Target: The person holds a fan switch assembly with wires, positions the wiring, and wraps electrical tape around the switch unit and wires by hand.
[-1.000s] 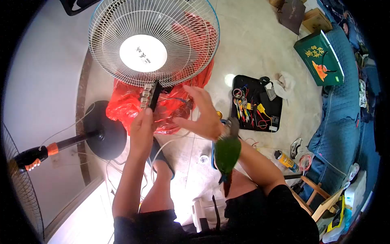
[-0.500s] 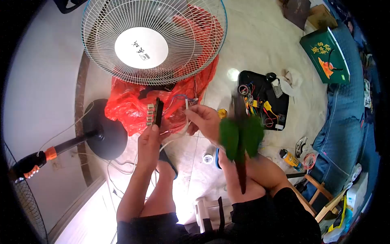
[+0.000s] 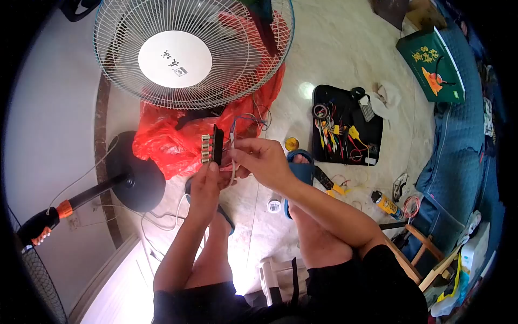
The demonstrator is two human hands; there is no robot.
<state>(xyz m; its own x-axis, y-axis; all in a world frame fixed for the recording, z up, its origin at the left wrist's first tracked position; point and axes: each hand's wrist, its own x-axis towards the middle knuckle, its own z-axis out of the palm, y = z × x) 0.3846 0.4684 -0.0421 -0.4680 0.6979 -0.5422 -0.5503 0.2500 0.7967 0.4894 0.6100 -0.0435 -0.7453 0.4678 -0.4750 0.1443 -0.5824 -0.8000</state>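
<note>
My left hand (image 3: 204, 189) is closed on the lower end of a black switch strip (image 3: 217, 144), which stands upright with a row of metallic-looking buttons on its left side. Just right of it, my right hand (image 3: 260, 161) pinches a pale cable (image 3: 233, 167). Thin dark wires (image 3: 245, 120) run from the cable's upper end toward a crumpled red plastic bag (image 3: 162, 141). Above the hands, a large fan (image 3: 175, 58) with a white centre lies over the bag.
A round black base with a pole (image 3: 135, 178) stands at left. An open black tool case (image 3: 345, 127) with leads lies at right, near a yellow roll (image 3: 291, 143). Beyond are a green box (image 3: 431, 67), a yellow can (image 3: 387, 205) and a blue sofa (image 3: 456, 156).
The blurred green and dark object that covered my right forearm is gone from there; a similar one shows over the fan's top right. My right hand has moved slightly left, closer to the switch strip.
</note>
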